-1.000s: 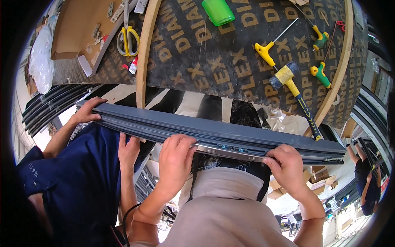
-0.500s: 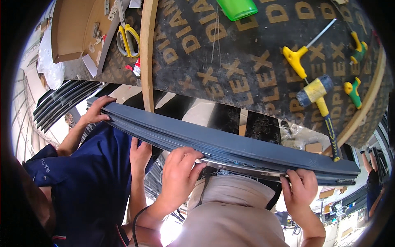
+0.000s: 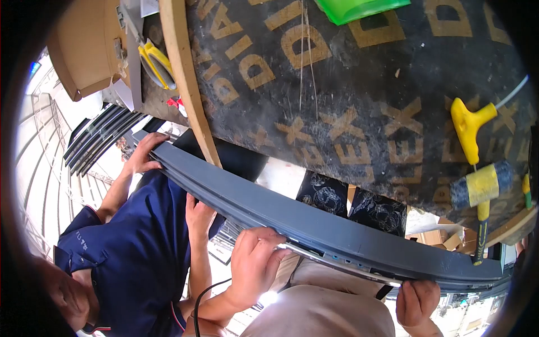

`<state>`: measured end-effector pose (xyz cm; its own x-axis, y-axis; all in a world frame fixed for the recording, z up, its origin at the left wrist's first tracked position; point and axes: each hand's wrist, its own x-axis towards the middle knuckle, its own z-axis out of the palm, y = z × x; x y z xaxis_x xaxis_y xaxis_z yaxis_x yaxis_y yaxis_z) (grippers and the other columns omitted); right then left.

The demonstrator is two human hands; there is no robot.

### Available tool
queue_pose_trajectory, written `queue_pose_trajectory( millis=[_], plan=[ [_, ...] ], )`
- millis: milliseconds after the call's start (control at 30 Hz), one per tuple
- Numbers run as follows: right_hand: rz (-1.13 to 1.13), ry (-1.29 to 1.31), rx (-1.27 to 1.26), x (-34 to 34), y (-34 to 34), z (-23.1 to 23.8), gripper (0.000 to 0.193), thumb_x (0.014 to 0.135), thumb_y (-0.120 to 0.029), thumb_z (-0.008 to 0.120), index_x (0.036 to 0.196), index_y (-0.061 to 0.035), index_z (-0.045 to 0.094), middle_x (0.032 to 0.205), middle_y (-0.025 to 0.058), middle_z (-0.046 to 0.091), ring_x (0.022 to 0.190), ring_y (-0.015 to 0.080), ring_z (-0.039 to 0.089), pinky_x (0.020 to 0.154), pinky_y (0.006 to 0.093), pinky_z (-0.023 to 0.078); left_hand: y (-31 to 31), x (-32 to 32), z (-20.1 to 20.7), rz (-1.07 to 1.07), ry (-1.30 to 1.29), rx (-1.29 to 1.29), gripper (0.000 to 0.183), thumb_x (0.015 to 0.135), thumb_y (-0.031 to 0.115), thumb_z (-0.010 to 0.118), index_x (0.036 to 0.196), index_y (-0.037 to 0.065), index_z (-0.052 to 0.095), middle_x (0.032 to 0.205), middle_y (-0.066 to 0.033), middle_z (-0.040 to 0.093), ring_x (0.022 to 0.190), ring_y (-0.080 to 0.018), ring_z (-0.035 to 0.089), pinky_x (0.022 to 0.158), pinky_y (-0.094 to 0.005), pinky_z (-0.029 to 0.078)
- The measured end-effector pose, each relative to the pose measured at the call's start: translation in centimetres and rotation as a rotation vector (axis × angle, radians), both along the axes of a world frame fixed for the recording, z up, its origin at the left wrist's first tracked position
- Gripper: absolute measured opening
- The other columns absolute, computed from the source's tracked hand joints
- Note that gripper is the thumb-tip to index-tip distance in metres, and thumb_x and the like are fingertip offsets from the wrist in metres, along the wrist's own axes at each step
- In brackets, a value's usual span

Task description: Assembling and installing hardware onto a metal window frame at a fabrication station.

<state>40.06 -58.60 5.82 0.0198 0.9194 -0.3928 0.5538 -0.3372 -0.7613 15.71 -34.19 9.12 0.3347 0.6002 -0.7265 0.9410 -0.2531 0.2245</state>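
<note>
A long dark grey profile (image 3: 314, 219) with grooves along its near side lies slantwise across the view, in front of the bench. Along that grooved side runs a thin shiny metal strip (image 3: 348, 268). My left hand (image 3: 255, 264) pinches the strip's left end between thumb and fingers, right against the profile. At the strip's right end, my right hand (image 3: 418, 303) is closed on it with curled fingers. A co-worker in dark blue at my left grips the profile's far-left end with one hand (image 3: 147, 153); the other hand (image 3: 199, 219) touches its near edge.
On the dark printed bench (image 3: 252, 121) lie a mallet (image 3: 483, 185), a yellow-handled tool (image 3: 470, 126), yellow scissors (image 3: 157, 64) and something green (image 3: 362, 8). A wooden bar (image 3: 188, 84) crosses the bench's left part, beside an open cardboard box (image 3: 84, 50). Black profiles (image 3: 104, 140) are stacked at left.
The whole view has shifted, so the bench tools sit further right and lower. Both my hands and the strip appear lower in the picture, still at the profile's grooved side.
</note>
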Motion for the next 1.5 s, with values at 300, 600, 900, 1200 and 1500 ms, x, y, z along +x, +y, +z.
queue_pose_trajectory(
  millis=[300,600,900,1200,1500],
  plan=[
    [-0.091,0.151,0.035,1.0,-0.1,-1.1,0.018,0.084,-0.01,0.078,0.1,-0.0036,0.072,0.094,0.0095,0.07,0.084,0.0273,0.066,0.072,0.0395,0.052,0.1,0.4,0.2,0.044,0.082,-0.029,0.031,0.07,0.0,0.08,0.097,0.005,0.067,0.098,-0.0094,0.063,0.086,-0.0297,0.061,0.073,-0.0378,0.049],
    [-0.107,0.154,0.03,1.0,1.1,-1.3,0.02,0.084,-0.009,0.078,0.102,-0.0034,0.074,0.096,0.01,0.07,0.086,0.0269,0.067,0.075,0.0398,0.053,1.9,0.6,-0.1,-0.028,0.107,-0.12,0.025,0.072,0.002,0.081,0.093,0.003,0.068,0.096,-0.0109,0.067,0.087,-0.028,0.063,0.077,-0.0366,0.048],
    [-0.058,0.071,-0.013,0.9,1.6,-0.8,0.016,0.084,-0.01,0.079,0.1,-0.0063,0.075,0.096,0.0087,0.069,0.087,0.0263,0.066,0.076,0.0409,0.053,1.2,0.4,0.3,-0.094,0.112,0.006,0.023,0.067,0.01,0.081,0.084,0.007,0.065,0.093,-0.0054,0.068,0.085,-0.0259,0.064,0.076,-0.0382,0.046],
    [-0.047,0.036,-0.023,0.8,1.3,-0.7,0.015,0.083,-0.006,0.078,0.098,-0.0038,0.075,0.095,0.0103,0.07,0.081,0.0274,0.067,0.072,0.0398,0.055,0.2,0.7,0.3,-0.201,0.151,0.081,0.017,0.071,0.011,0.071,0.088,0.011,0.07,0.095,-0.0051,0.067,0.088,-0.0249,0.063,0.076,-0.0372,0.045],
    [-0.1,-0.062,-0.056,0.7,-0.4,0.3,0.017,0.085,-0.012,0.078,0.099,-0.0023,0.074,0.093,0.0123,0.069,0.078,0.027,0.066,0.07,0.0381,0.054,-0.5,1.1,-0.7,-0.219,0.05,0.034,0.02,0.069,0.01,0.068,0.089,0.01,0.072,0.098,-0.0051,0.065,0.092,-0.0262,0.06,0.078,-0.0377,0.046]
  ],
)
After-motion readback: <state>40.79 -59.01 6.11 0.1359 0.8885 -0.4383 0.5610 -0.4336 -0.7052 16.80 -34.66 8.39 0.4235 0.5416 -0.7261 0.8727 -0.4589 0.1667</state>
